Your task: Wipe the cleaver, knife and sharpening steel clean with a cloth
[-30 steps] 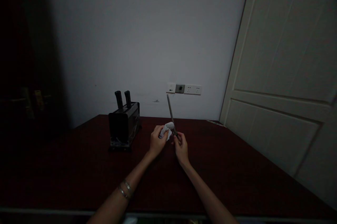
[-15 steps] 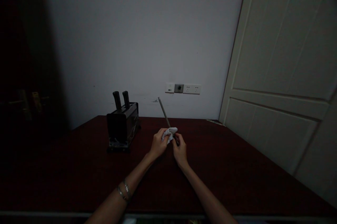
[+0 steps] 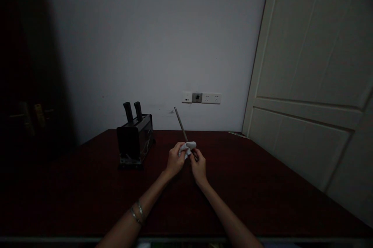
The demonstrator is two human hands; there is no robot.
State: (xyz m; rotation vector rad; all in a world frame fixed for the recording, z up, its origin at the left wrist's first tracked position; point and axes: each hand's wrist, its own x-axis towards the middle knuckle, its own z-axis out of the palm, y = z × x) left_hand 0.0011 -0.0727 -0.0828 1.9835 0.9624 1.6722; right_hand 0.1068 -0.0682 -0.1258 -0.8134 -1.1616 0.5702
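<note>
Showing a slim straight grey rod (image 3: 181, 124), apparently metal, and a crumpled white cloth (image 3: 189, 145), both above a dark red-brown table (image 3: 247, 193) and to the right of a black box-shaped holder (image 3: 128, 141) with a glossy side. Has the cloth in the left hand (image 3: 175, 159), with fingers curled in and thumb pressed to the fabric. Pinches the dark lower end of the rod in the right hand (image 3: 199, 165), with fingers likewise curled in, farther from the holder than the left. Holds the rod aslant, with the free tip up and leaning toward the holder, well apart from it.

Judged as wiping at the rod's lower part, and as underway rather than finished. Found in place: a hold on the rod, and cloth against its lower part. Found lacking: any cloth over the long upper stretch, bare to the tip; marked as apparently left to do. Too dim to tell wiped surface from unwiped, or cloth wrapped around the rod from cloth merely laid along it.

Note also two black handles (image 3: 128, 111), slightly tilted in the top of the holder and outside either grasp. Record a row of wall sockets (image 3: 211, 98) behind and to the right of the holder, and a pale panelled door (image 3: 303, 84) farther right.
</note>
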